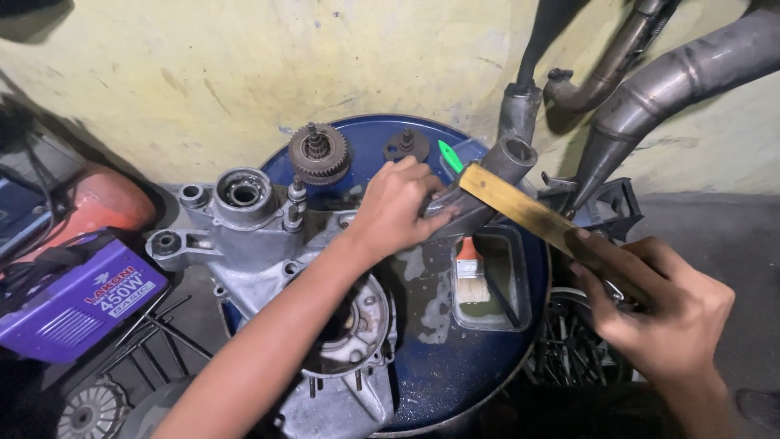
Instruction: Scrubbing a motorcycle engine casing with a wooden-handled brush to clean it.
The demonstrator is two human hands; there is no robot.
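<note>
While left hand (398,207) clamps grey metal part (487,191), right hand (658,305) grips flat, worn brass-coloured bar (520,209).

A white rectangular label (120,296) sits on the purple boxy machine (77,313) at far left

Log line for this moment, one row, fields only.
left hand: steadying grey metal part | right hand: gripping brass-coloured flat bar, laid on part | below: tray with brush on blue drum top

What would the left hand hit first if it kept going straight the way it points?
Probably the grey metal tube: the left hand points up-right, fingers already on the flat part beneath the brass bar. Depth is unclear.
</note>
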